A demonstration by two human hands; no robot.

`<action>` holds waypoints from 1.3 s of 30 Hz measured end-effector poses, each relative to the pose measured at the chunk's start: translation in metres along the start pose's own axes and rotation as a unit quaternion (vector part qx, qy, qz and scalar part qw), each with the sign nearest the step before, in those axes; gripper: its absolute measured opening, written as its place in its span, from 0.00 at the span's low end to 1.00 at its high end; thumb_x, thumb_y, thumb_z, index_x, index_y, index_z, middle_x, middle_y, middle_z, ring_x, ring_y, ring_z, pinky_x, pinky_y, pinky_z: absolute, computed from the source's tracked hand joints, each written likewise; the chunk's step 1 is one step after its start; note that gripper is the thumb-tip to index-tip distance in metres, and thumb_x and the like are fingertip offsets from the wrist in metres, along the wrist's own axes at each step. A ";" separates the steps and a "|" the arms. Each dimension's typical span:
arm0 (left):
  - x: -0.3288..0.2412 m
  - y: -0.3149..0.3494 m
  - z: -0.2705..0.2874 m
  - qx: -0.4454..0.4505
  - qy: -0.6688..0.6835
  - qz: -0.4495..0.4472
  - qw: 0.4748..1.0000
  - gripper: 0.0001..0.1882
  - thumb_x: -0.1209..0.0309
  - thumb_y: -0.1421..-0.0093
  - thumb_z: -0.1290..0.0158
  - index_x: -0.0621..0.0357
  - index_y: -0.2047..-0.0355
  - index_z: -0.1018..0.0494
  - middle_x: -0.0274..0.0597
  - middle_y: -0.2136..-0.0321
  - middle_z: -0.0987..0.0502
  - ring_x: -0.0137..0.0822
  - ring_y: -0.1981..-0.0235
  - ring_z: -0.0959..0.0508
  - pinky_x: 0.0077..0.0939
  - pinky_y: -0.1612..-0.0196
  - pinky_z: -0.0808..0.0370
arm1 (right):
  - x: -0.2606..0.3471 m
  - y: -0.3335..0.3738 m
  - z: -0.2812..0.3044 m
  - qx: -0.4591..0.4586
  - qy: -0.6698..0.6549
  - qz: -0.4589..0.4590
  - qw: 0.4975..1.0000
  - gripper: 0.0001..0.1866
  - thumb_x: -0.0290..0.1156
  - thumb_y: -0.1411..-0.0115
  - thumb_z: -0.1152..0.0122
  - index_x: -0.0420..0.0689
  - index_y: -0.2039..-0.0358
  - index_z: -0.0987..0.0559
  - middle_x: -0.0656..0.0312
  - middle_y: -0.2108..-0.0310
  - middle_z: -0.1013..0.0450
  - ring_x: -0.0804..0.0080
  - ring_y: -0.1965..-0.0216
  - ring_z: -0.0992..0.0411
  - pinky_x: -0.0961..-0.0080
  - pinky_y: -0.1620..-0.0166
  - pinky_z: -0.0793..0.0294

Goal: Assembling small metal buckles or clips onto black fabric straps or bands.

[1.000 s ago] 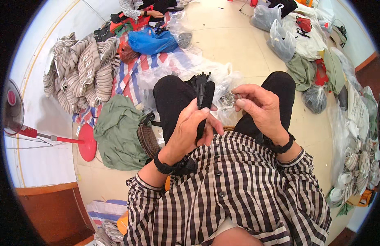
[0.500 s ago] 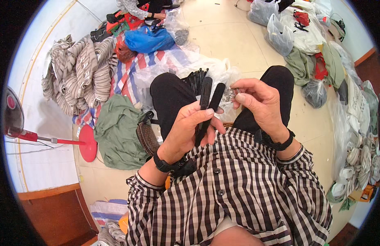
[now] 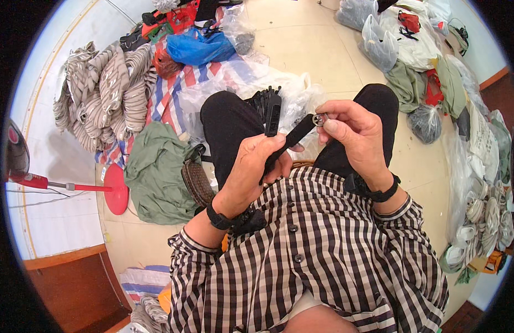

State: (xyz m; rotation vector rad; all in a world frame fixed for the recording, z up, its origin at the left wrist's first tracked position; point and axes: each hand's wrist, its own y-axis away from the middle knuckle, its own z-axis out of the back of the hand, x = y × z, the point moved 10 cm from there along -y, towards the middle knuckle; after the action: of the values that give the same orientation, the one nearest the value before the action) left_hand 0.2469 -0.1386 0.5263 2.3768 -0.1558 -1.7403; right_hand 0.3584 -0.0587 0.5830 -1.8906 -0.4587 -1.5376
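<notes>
My left hand [image 3: 250, 166] is closed around two flat black straps. One strap [image 3: 272, 115] points away from me. The other strap [image 3: 299, 131] slants up to the right, toward my right hand [image 3: 358, 134]. Between the thumb and fingers of that hand is a small round metal buckle [image 3: 319, 119]. The tip of the slanting strap meets the buckle; whether it passes through cannot be made out. Just beyond my left hand, several more black straps [image 3: 260, 99] lie in a bunch between my knees.
Clear plastic sheeting [image 3: 235, 77] spreads beyond my knees. Green cloth [image 3: 157, 175] and a brown woven basket [image 3: 197, 183] lie at my left, near a red fan base [image 3: 116, 188]. Striped fabric bundles [image 3: 104, 94] are piled farther left. Filled plastic bags [image 3: 379, 47] line the right.
The slanting strap has tilted right and its tip now meets the buckle. The straps have spread farther apart in my left hand. The person at the far left has mostly moved out of view.
</notes>
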 end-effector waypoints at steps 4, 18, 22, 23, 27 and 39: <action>0.007 -0.004 0.004 -0.024 0.004 -0.021 0.999 0.15 0.65 0.40 0.56 0.66 0.69 0.27 0.30 0.87 0.36 0.19 0.87 0.41 0.13 0.84 0.48 | 0.004 0.004 -0.001 -0.011 0.018 0.007 1.000 0.10 0.23 0.44 0.45 0.35 0.61 0.26 0.65 0.74 0.29 0.83 0.74 0.31 0.87 0.69 0.31; -0.005 0.000 0.004 -0.078 -0.114 -0.152 0.979 0.12 0.75 0.44 0.48 0.67 0.59 0.30 0.37 0.77 0.24 0.19 0.85 0.32 0.11 0.82 0.36 | -0.012 0.005 0.010 -0.073 0.027 0.009 0.997 0.10 0.23 0.43 0.47 0.35 0.60 0.27 0.61 0.71 0.27 0.82 0.76 0.31 0.87 0.71 0.31; -0.007 0.000 0.006 -0.079 -0.065 -0.128 0.986 0.11 0.79 0.46 0.47 0.69 0.62 0.32 0.39 0.78 0.24 0.19 0.85 0.31 0.13 0.83 0.33 | -0.019 0.011 0.009 -0.065 0.061 -0.001 0.996 0.10 0.25 0.41 0.49 0.35 0.60 0.28 0.62 0.70 0.28 0.81 0.75 0.32 0.85 0.69 0.31; -0.005 0.000 0.009 -0.083 -0.069 -0.123 0.986 0.11 0.79 0.46 0.47 0.68 0.63 0.32 0.39 0.78 0.24 0.20 0.86 0.31 0.13 0.84 0.34 | -0.024 0.011 0.009 -0.049 0.050 -0.010 0.997 0.10 0.26 0.41 0.49 0.35 0.60 0.28 0.62 0.71 0.29 0.80 0.75 0.32 0.85 0.69 0.31; -0.003 0.000 0.009 -0.081 -0.059 -0.121 0.988 0.10 0.79 0.46 0.47 0.68 0.63 0.32 0.39 0.79 0.24 0.20 0.86 0.31 0.13 0.85 0.35 | -0.039 0.011 0.004 -0.042 -0.041 -0.048 0.997 0.10 0.27 0.41 0.48 0.36 0.61 0.26 0.65 0.76 0.29 0.83 0.75 0.31 0.87 0.69 0.32; -0.003 -0.007 0.005 -0.077 -0.002 -0.129 0.989 0.11 0.79 0.47 0.47 0.68 0.63 0.33 0.42 0.77 0.24 0.22 0.85 0.29 0.14 0.84 0.33 | -0.056 0.010 -0.013 -0.021 -0.149 -0.122 0.981 0.11 0.28 0.40 0.48 0.36 0.59 0.27 0.64 0.75 0.30 0.82 0.76 0.32 0.87 0.71 0.31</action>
State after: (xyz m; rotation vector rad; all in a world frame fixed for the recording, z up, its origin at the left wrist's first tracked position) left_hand 0.2409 -0.1320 0.5260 2.3659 0.2868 -1.7898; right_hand 0.3416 -0.0673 0.5276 -2.1744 -0.8227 -1.4251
